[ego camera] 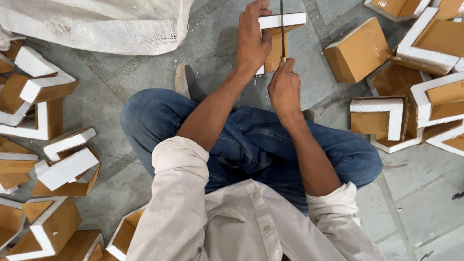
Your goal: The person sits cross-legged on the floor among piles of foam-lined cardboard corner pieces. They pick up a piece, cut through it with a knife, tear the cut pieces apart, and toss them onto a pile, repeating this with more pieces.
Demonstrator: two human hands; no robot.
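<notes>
I sit cross-legged on a grey stone floor. My left hand (252, 36) grips an L-shaped corner piece (282, 23) of white foam faced with brown card, held upright on the floor in front of my legs. My right hand (285, 87) is closed on the handle of a thin blade (282, 29) that stands upright against the piece, cutting into it. White foam crumbs lie on the floor beneath the piece.
Several similar foam-and-card corner pieces lie heaped at the left (48, 159) and at the right (411, 72). A white woven sack (96, 24) lies at the upper left. A shoe (186, 79) shows beside my left knee.
</notes>
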